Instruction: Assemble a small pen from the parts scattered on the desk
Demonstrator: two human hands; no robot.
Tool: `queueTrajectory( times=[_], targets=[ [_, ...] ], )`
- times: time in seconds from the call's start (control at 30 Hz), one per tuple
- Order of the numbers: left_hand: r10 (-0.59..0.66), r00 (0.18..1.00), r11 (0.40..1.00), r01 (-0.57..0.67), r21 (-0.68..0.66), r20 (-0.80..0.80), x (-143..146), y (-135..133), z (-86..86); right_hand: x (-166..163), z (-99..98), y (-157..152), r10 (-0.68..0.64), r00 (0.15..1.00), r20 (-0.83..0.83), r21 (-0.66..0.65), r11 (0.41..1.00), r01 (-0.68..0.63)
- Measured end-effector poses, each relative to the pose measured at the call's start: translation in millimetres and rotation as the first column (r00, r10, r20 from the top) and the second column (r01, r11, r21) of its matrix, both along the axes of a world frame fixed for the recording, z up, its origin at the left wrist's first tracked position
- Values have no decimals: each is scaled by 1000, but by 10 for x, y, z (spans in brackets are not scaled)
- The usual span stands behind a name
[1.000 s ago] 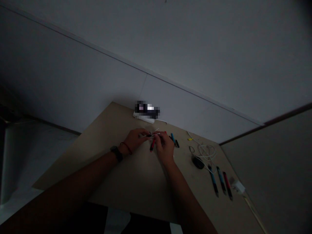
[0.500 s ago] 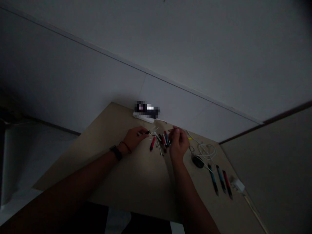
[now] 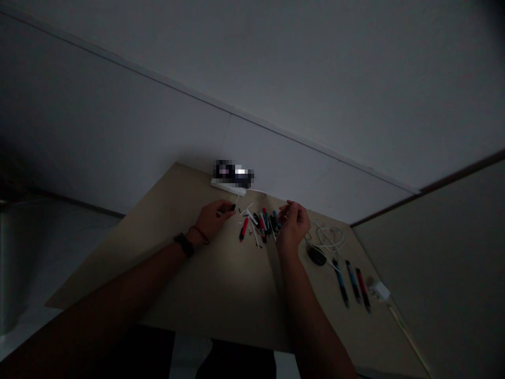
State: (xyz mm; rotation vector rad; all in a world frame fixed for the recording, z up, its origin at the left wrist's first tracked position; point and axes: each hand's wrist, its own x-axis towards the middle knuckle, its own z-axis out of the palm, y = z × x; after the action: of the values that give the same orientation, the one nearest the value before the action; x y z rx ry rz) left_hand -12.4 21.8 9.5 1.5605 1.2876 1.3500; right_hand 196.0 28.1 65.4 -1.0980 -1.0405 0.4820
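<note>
Since a second ago the right hand (image 3: 292,223) has left the left hand (image 3: 213,218) and hovers curled beside the pen parts (image 3: 258,223) on the bench (image 3: 221,284); left pinches a dark piece (image 3: 232,207).

The right hand (image 3: 292,223) has left the pen parts (image 3: 260,223).

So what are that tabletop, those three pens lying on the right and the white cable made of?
The tabletop looks like matte beige laminate or board: flat, even colour, no grain visible. The three pens seem plastic, with smooth blue and red barrels and dark ends. The white cable looks like soft plastic sheathing, since it lies in loose loops. The dim light leaves all of this uncertain.
</note>
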Motion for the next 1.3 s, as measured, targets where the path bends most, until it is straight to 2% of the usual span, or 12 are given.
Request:
queueTrajectory(
  times=[0.17, 0.4, 0.5, 0.63, 0.77, 0.93, 1.0, 1.13, 1.3],
  targets=[
    [14, 1000, 1000, -14, -5, 16, 6, 19, -15, 74, 14, 29, -9, 999, -47, 12, 1000, 9],
    [-9, 999, 1000, 9, -5, 50, 10, -2, 6, 318, 92, 79, -115, 993, -28, 113, 987, 117],
    [-20, 997, 1000, 22, -18, 77, 8, -6, 19, 395, 41, 97, -139, 989, 50, 93, 987, 134],
    [-38, 991, 998, 43, -43, 126, 0, -10, 37, 574, -97, 86, -152, 957, 248, 25, 988, 151],
    [-38, 986, 998, 47, -52, 162, -8, -6, 46, 853, -262, -1, -83, 875, 477, -115, 981, 156],
    [-36, 984, 998, 45, -47, 176, -8, 3, 48, 1056, -414, -108, 164, 707, 688, -262, 964, 32],
    [-39, 984, 998, 47, -44, 173, -12, 1, 54, 1069, -436, -115, 185, 647, 740, -257, 966, 18],
    [-38, 987, 999, 41, -20, 154, -23, -2, 79, 1049, -428, -101, 160, 552, 818, -237, 969, 70],
    [-2, 992, 1000, 5, -20, 124, -22, 21, 77, 1017, -420, -89, 249, 418, 874, -329, 935, 130]
  ],
)
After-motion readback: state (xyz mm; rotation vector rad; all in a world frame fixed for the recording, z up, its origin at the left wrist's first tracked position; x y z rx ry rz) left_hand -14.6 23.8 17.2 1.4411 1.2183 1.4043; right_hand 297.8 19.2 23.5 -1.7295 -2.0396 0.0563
